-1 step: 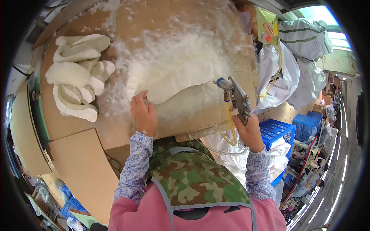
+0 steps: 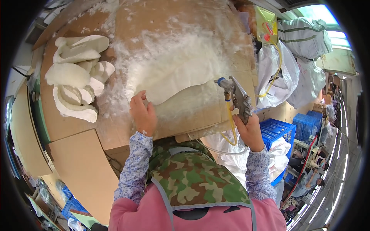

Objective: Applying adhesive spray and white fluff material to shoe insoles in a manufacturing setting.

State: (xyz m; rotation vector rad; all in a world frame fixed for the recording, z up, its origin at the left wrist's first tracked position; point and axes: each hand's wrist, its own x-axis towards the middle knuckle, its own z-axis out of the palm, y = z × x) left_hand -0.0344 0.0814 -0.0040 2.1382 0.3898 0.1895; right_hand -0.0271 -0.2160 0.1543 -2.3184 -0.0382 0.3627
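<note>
Fleece piece (image 2: pixel 175 79), white, lies spread flat on the cardboard surface (image 2: pixel 239 63), with its fuzzy margin along the far side and its curved edge toward the operator. All other positions are taken from this piece.

Left hand (image 2: pixel 143 115): at the near-left corner of the piece, fingertips at the edge. The thumb stands slightly apart from the fingers; whether the edge is pinched or merely steadied cannot be told.

Right hand (image 2: pixel 251 133): to the near right of the piece, closed around the handle of a metal spray gun (image 2: pixel 243 102). The nozzle points left, just beside the right end of the piece. Trigger position cannot be confirmed. A yellow hose (image 2: pixel 232 131) hangs below the gun.

Progress, as judged: laying out is complete and the gun is in position; work on this piece appears unfinished. No spray is discernible, and any coating cannot be verified.

Stacked white pieces (image 2: pixel 69 73) lie well to the left of the fleece piece; whether these are treated or waiting cannot be determined. Loose fluff (image 2: pixel 119 57) is scattered around its far and left sides.
</note>
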